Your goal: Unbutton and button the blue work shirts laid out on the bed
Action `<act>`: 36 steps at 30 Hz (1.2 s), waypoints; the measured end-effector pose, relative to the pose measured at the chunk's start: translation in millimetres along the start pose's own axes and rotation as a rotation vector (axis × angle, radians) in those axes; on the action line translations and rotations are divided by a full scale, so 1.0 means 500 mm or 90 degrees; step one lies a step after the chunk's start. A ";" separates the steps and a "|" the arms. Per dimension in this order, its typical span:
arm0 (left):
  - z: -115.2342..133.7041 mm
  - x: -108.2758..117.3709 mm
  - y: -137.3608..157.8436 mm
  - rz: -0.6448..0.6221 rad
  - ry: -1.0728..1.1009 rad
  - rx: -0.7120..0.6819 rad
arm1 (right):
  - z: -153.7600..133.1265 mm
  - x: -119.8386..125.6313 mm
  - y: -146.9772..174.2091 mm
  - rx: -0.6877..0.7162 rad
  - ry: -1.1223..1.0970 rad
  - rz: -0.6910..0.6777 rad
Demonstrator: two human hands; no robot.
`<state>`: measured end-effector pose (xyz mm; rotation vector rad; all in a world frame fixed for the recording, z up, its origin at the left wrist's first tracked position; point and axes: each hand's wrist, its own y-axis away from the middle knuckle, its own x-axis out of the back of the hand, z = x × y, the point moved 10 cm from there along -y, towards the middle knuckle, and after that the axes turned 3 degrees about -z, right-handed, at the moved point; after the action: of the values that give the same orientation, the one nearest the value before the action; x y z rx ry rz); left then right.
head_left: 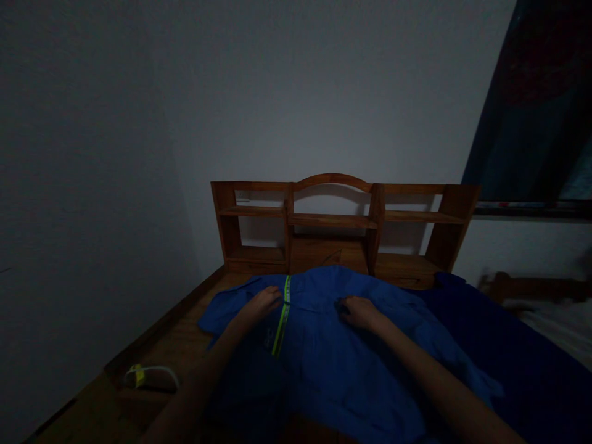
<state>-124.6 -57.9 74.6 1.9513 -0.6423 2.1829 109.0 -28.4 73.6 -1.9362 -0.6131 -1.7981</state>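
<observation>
A blue shirt (319, 357) lies spread over the wooden surface, with a yellow-green and silver stripe (281, 330) running down its left part. On the left side, my left hand (268, 299) rests flat on the cloth beside the stripe, its fingers stretched out. My right hand (358, 311) is closed on a small bunched, dark fold near the middle of the shirt. The light is dim, so the fingertips are hard to make out. Both forearms cross over the lower part of the cloth.
Behind the shirt stands a wooden headboard (333, 220) with open shelves, against a pale wall (296, 92). Dark blue bedding (522, 351) lies at the right. A pale cord with a yellow piece (139, 375) is at the lower left. A dark window (541, 123) is at upper right.
</observation>
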 end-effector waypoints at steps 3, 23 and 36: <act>-0.002 -0.009 -0.026 0.000 -0.013 -0.018 | -0.057 0.026 -0.031 -0.005 -0.012 0.069; -0.040 -0.027 0.002 0.123 0.029 0.066 | -0.239 -0.053 -0.158 0.082 -0.269 0.289; -0.040 -0.024 0.016 0.163 0.101 -0.008 | -0.264 -0.064 -0.161 0.096 -0.144 0.311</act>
<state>-144.2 -55.1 59.8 1.7500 -0.9202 2.4422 -47.1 -40.9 51.9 -1.9853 -0.2945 -1.2129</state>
